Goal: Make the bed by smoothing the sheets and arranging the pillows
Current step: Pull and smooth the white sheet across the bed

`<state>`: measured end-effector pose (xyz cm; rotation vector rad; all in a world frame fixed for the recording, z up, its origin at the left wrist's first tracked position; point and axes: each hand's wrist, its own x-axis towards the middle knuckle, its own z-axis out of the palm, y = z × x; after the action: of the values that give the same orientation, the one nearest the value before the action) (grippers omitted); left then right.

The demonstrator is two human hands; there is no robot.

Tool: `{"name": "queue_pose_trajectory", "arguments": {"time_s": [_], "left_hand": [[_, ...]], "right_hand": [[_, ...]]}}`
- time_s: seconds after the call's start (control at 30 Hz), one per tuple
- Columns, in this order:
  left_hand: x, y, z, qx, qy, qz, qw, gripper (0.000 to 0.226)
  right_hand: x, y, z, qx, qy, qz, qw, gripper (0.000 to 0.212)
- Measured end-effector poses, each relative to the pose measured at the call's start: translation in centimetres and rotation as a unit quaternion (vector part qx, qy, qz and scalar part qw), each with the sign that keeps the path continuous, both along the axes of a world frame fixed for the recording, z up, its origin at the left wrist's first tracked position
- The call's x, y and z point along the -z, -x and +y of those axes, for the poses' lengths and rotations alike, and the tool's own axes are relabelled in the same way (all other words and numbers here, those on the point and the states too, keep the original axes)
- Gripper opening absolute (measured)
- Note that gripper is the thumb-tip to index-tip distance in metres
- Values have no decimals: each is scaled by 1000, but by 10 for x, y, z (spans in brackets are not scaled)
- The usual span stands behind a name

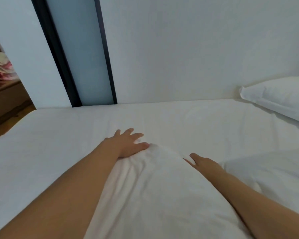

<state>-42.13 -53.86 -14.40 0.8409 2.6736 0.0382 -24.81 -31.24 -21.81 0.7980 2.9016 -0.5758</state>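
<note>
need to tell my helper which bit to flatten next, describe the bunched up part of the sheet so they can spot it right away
Start at the white bed against the wall, then look to its near middle, between the person's two outstretched arms. The bunched part of the sheet is a raised ridge of folds running from the left hand back toward the camera, with the right hand on its other side. The sheet elsewhere lies mostly flat.

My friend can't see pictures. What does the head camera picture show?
Two bare hands press flat on a white sheet, the left hand and right hand on either side of a bunched ridge of white bedding running toward the camera. A white pillow lies at the far right against a pale wall.
</note>
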Motion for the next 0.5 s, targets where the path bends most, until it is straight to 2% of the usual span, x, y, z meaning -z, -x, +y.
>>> {"name": "queue_pose_trajectory", "arguments": {"time_s": [0.03,0.1,0.13,0.17,0.23,0.27,0.33,0.4,0.5], "left_hand": [[-1,1,0,-6,9,-35,999,94],[-1,-10,-5,9,49,-38,998,94],[1,-17,-8,22,72,-13,997,84],[3,-23,-12,36,80,20,996,72],[9,-29,-28,18,47,78,996,62],[14,-27,-34,-22,12,89,996,63],[25,-11,-33,-69,-50,145,986,64],[40,7,-17,-61,-63,193,977,67],[66,29,-4,-54,-75,132,987,59]], "right_hand": [[0,-1,-2,0,-12,9,1000,54],[-3,-4,-6,-9,-8,22,1000,73],[-4,-5,-7,-15,-2,35,999,78],[-5,-5,-7,-15,10,44,999,72],[-9,0,-11,-17,12,38,999,54],[-7,4,-12,-13,4,26,1000,53],[1,12,-11,-6,-26,13,1000,60],[8,17,-6,-1,-44,0,999,66],[8,19,-4,16,-21,-23,999,79]]}}
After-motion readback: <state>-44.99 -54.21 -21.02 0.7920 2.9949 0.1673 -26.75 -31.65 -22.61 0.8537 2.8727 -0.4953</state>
